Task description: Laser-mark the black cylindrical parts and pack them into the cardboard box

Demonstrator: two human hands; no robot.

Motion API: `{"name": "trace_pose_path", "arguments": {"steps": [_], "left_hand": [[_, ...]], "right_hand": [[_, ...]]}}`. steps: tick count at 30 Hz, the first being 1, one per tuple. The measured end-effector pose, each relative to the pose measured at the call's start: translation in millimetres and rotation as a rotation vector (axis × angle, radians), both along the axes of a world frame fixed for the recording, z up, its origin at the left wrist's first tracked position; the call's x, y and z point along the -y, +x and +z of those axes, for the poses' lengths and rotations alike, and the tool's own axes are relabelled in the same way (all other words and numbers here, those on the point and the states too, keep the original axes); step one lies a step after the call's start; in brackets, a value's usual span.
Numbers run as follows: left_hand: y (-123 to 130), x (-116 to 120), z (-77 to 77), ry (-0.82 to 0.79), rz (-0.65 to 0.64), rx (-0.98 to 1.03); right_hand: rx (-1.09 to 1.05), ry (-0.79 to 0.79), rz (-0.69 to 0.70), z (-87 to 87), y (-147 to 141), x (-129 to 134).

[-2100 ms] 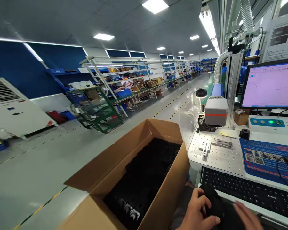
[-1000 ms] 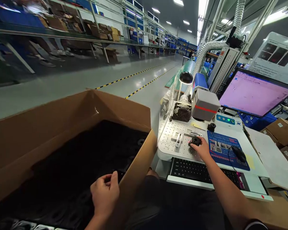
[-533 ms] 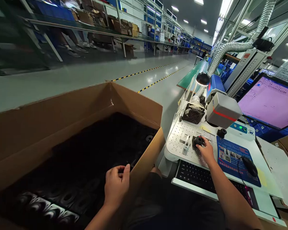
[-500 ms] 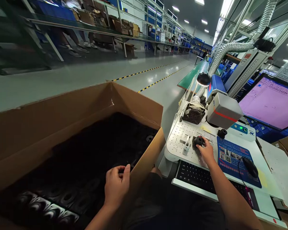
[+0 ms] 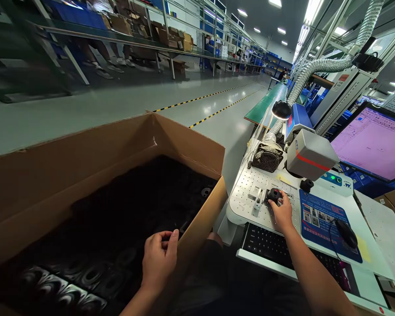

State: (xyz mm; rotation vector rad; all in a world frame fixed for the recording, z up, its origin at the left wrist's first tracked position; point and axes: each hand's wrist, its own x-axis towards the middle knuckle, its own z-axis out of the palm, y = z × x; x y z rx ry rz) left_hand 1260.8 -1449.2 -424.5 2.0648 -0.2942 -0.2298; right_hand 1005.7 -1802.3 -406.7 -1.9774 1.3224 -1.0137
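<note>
My right hand (image 5: 282, 210) has its thumb and fingers around a round black part (image 5: 274, 195) on the perforated metal plate (image 5: 243, 202), beside a small metal fixture (image 5: 258, 198). Low at the centre, my left hand (image 5: 159, 259) is over the near edge of a large cardboard box (image 5: 187, 151), its thumb and fingertips pinched together. Anything between those fingertips is too dark and small to make out. Dark round parts (image 5: 91, 275) lie in rows inside the box. A small red light spot shows on the black part at my right hand.
A grey machine head (image 5: 311, 154) with a red stripe overhangs the plate, near a fan (image 5: 267, 158). Right of the plate are a blue mat (image 5: 325, 224), a mouse (image 5: 346, 232) and a monitor (image 5: 371, 140). A keyboard (image 5: 270, 245) sits below. People's legs show behind the far bench.
The view has shifted slightly. My right hand stays at the round black part, its fingers moved a little around it. My left hand keeps nearly the same pose at the box edge.
</note>
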Motion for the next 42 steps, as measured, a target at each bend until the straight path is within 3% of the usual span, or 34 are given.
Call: {"name": "trace_pose_path", "arguments": {"steps": [7,19,26,30,34,38,42], "left_hand": [[0.1,-0.2,-1.6,0.018,-0.004,-0.016],[-1.2,1.3,3.3,0.010,0.024,-0.022],[1.3,1.9,0.3,0.030,0.020,0.020],[-0.3,3.6,2.8,0.037,0.023,0.039],[-3.4,4.4,1.7,0.048,0.023,0.030],[-5.9,6.2,-1.2,0.062,0.045,0.021],[-6.6,9.1,-1.9,0.087,0.021,0.069]], "right_hand": [[0.035,0.073,-0.094,-6.7,-4.6,-13.4],[0.051,0.008,-0.123,-15.2,2.0,-7.0],[0.088,0.063,-0.117,-3.6,-5.1,-12.9],[0.097,-0.004,-0.077,8.6,-34.5,-40.0],[0.087,-0.086,-0.020,11.0,-72.7,-89.1],[0.034,-0.086,0.083,-5.0,-98.1,-139.3],[-0.015,-0.092,0.153,-27.7,-106.8,-169.9]]}}
